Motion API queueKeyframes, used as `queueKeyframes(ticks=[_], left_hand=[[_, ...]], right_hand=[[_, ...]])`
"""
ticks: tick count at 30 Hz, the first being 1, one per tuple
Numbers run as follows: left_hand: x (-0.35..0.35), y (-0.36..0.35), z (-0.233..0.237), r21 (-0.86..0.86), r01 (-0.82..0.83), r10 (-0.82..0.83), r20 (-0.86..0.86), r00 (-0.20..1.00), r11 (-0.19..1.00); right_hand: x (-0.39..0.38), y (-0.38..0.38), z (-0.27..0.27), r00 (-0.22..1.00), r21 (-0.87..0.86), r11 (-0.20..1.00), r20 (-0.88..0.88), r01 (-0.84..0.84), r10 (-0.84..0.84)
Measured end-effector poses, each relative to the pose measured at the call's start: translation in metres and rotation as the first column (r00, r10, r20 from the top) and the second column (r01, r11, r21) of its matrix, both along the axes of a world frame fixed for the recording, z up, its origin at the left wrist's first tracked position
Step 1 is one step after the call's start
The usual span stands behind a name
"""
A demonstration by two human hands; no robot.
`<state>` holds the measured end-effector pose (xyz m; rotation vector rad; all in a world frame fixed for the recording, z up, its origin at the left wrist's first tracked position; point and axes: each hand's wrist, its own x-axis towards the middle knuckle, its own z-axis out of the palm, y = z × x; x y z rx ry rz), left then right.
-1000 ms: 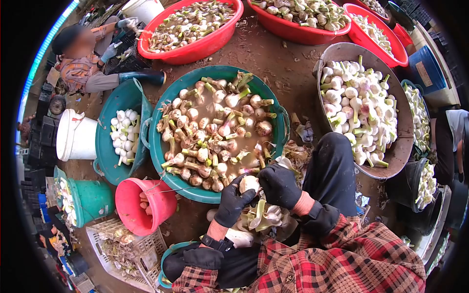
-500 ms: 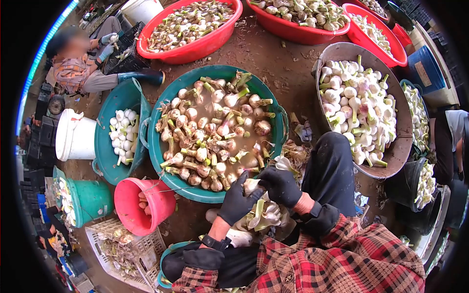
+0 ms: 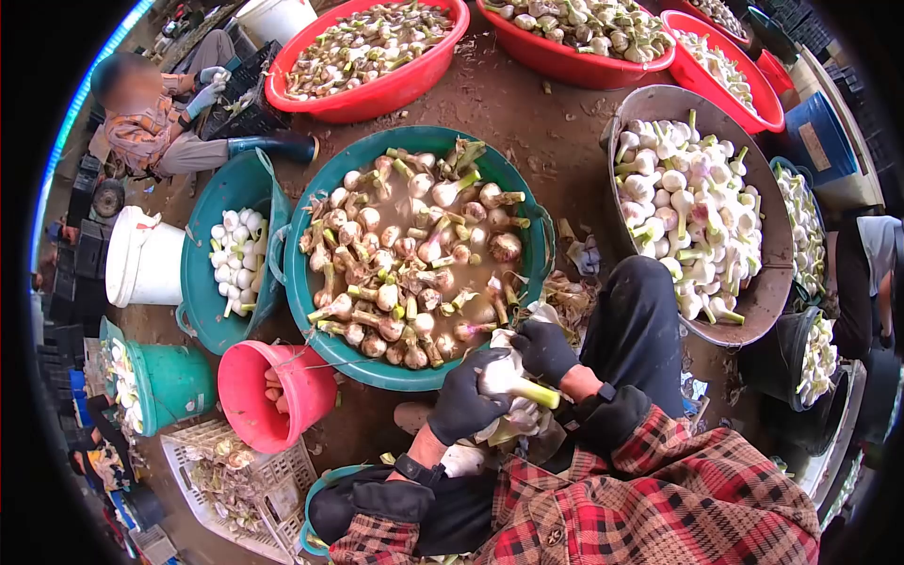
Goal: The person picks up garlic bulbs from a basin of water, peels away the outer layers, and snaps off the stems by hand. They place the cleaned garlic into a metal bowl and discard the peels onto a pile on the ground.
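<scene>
My left hand [image 3: 465, 400], in a dark glove, is closed round a white garlic bulb [image 3: 499, 375] whose cut green stem points to the right. My right hand [image 3: 544, 350], also gloved, is closed at the bulb's upper side, with a pale flap of garlic skin [image 3: 505, 341] at its fingers. Just beyond both hands stands a green tub [image 3: 306, 330] of muddy water and unpeeled garlic bulbs [image 3: 386, 298]. Loose peeled skins [image 3: 513, 422] lie below the hands, partly hidden by them.
A wide metal basin [image 3: 767, 301] of white garlic stands on the right. Left are a tilted green tub [image 3: 202, 292], a pink bucket [image 3: 247, 395] and a white crate [image 3: 299, 480]. Red tubs [image 3: 433, 80] line the back. A person [image 3: 141, 127] sits at upper left.
The garlic bulb has turned so its stem now points right and its white side shows. My right hand has shifted slightly up and left; my left hand has moved slightly right.
</scene>
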<state>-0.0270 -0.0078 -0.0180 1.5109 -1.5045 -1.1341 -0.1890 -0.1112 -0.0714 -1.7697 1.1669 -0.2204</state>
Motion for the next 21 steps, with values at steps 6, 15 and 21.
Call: queueKeyframes(ticks=[6,15,21], left_hand=[[0.016,-0.002,0.004,0.300,-0.356,0.465,-0.607,0.645,0.885],[-0.004,0.001,-0.009,0.212,-0.244,0.299,-0.290,0.909,0.946],[-0.001,0.008,-0.024,0.357,-0.122,0.241,-0.312,0.919,0.926]], right_hand=[[-0.027,-0.009,0.003,0.928,-0.131,0.962,-0.323,-0.238,0.185],[-0.013,-0.014,0.061,0.912,0.145,0.986,0.409,-0.085,0.018],[-0.122,-0.099,0.029,0.565,0.018,0.769,0.667,0.639,-0.485]])
